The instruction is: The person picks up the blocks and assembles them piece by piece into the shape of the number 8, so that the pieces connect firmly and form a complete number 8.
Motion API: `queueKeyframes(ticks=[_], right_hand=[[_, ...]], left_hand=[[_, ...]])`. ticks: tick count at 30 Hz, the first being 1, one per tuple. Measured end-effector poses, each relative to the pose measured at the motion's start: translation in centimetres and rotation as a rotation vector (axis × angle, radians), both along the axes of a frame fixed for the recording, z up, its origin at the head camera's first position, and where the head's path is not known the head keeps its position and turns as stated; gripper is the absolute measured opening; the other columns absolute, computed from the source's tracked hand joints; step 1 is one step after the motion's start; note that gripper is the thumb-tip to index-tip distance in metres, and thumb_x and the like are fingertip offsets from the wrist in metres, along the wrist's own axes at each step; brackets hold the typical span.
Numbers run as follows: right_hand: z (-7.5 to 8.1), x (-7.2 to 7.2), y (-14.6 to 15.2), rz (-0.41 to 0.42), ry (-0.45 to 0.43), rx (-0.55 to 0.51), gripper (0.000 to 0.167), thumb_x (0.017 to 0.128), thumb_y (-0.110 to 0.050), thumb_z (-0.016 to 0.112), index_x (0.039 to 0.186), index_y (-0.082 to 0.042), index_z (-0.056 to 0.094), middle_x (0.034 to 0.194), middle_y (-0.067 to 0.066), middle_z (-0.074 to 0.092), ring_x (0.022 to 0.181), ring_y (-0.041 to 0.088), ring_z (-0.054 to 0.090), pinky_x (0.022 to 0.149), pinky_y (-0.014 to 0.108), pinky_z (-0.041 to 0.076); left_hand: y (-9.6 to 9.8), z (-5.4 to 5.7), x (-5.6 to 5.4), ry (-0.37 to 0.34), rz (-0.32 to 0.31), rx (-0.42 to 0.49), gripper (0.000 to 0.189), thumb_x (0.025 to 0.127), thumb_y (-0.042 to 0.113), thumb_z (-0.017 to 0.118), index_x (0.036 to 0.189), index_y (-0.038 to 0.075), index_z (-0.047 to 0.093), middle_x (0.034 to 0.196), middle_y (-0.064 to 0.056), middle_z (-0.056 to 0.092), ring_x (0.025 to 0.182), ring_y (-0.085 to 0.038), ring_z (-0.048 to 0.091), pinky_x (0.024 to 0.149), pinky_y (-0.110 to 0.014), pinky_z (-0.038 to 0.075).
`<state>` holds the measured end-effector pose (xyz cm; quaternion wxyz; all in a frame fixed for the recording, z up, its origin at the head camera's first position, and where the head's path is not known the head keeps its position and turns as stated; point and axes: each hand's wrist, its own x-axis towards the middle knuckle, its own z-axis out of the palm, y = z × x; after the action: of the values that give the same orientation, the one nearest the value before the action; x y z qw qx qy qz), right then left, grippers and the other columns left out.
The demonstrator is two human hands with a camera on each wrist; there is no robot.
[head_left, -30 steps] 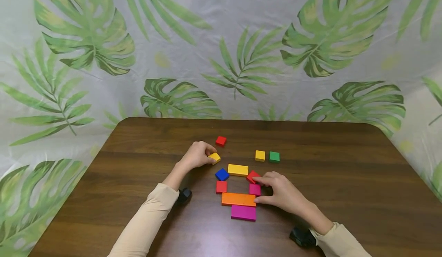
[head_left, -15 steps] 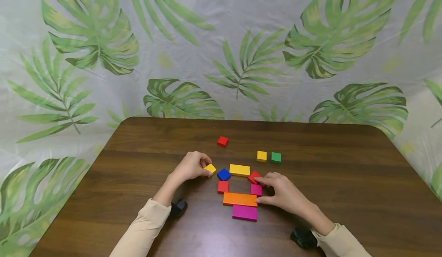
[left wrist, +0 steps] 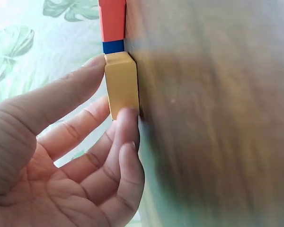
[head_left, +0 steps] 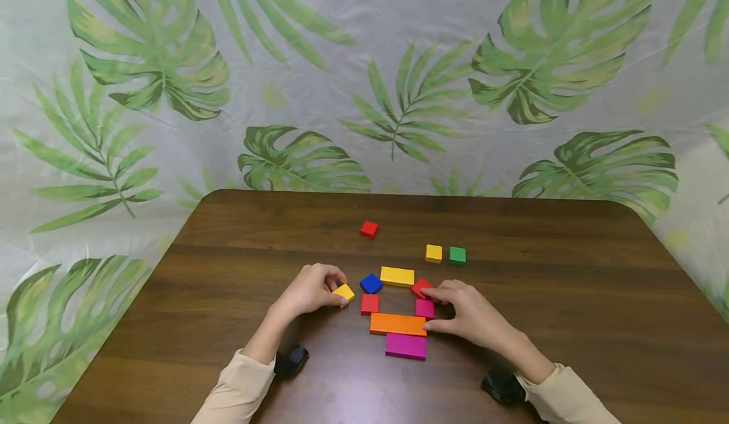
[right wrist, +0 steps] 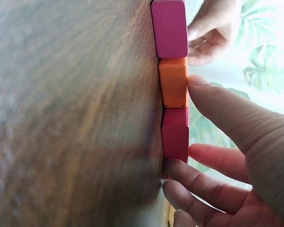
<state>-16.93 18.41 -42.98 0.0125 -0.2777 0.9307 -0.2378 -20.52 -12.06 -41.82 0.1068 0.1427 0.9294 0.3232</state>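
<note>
My left hand pinches a small yellow square block between thumb and fingers, left of a ring of flat coloured blocks. In the left wrist view the thumb lies along one edge of this yellow block. My right hand is at the ring's right side. Its thumb touches the right end of a long orange block, and its fingertips rest at a tilted red block. Between them lies a magenta square block. A tilted blue block and a red square block form the left side.
A long yellow block tops the ring; a long magenta block sits below the orange one. Farther back lie a red block, a yellow block and a green block. The brown table meets a leaf-patterned cloth.
My left hand has brought the yellow block toward me, from near the back red block down beside the blue one. The right hand has stayed at the ring's right side.
</note>
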Motion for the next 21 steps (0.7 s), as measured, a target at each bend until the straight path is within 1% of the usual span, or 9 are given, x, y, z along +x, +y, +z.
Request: queueKeyframes(ticks=[5, 7, 10, 13, 17, 21], right_hand=[[0.1, 0.0, 0.0, 0.006, 0.003, 0.002, 0.058, 0.074, -0.04, 0.076, 0.121, -0.01, 0.064, 0.092, -0.004, 0.062, 0.078, 0.007, 0.049, 0.064, 0.017, 0.042], [0.0, 0.0, 0.0, 0.008, 0.005, 0.002, 0.058, 0.074, -0.04, 0.076, 0.121, -0.01, 0.064, 0.092, -0.004, 0.062, 0.078, 0.007, 0.049, 0.064, 0.017, 0.042], [0.0, 0.1, 0.0, 0.009, 0.006, 0.003, 0.058, 0.073, -0.04, 0.076, 0.121, -0.01, 0.064, 0.092, -0.004, 0.062, 0.078, 0.007, 0.05, 0.064, 0.017, 0.043], [-0.1, 0.1, 0.0, 0.01, 0.003, 0.004, 0.058, 0.074, -0.04, 0.076, 0.121, -0.01, 0.064, 0.092, -0.004, 0.062, 0.078, 0.007, 0.05, 0.065, 0.017, 0.044], [-0.1, 0.0, 0.0, 0.011, 0.003, 0.003, 0.058, 0.074, -0.041, 0.076, 0.121, -0.01, 0.064, 0.092, -0.004, 0.062, 0.078, 0.007, 0.05, 0.064, 0.017, 0.043], [-0.1, 0.0, 0.1, 0.013, 0.015, 0.004, 0.058, 0.073, -0.04, 0.077, 0.121, -0.01, 0.064, 0.092, -0.004, 0.062, 0.078, 0.007, 0.049, 0.064, 0.017, 0.042]], left_hand=[[-0.5, 0.0, 0.7, 0.014, -0.053, 0.017, 0.02, 0.074, 0.013, 0.078, 0.09, 0.008, 0.069, 0.071, -0.001, 0.061, 0.065, -0.008, 0.051, 0.058, -0.019, 0.041], [-0.7, 0.1, 1.1, -0.009, -0.077, 0.039, 0.017, 0.075, 0.011, 0.076, 0.09, 0.007, 0.069, 0.069, -0.002, 0.062, 0.061, -0.007, 0.052, 0.056, -0.019, 0.043], [-0.8, 0.1, 1.5, -0.07, -0.105, 0.085, 0.013, 0.077, 0.007, 0.074, 0.088, 0.004, 0.068, 0.065, -0.004, 0.062, 0.055, -0.009, 0.057, 0.052, -0.021, 0.047], [-0.8, 0.1, 2.0, -0.129, -0.113, 0.119, 0.011, 0.078, 0.005, 0.073, 0.086, 0.003, 0.067, 0.062, -0.005, 0.062, 0.05, -0.012, 0.061, 0.052, -0.023, 0.05], [-0.5, 0.0, 2.7, -0.17, -0.124, 0.148, 0.009, 0.077, 0.007, 0.074, 0.08, 0.003, 0.066, 0.06, -0.006, 0.061, 0.049, -0.014, 0.062, 0.052, -0.025, 0.051], [0.0, -0.1, 3.2, -0.194, -0.158, 0.175, 0.011, 0.077, 0.008, 0.075, 0.076, 0.003, 0.065, 0.06, -0.008, 0.064, 0.049, -0.016, 0.063, 0.051, -0.026, 0.052]])
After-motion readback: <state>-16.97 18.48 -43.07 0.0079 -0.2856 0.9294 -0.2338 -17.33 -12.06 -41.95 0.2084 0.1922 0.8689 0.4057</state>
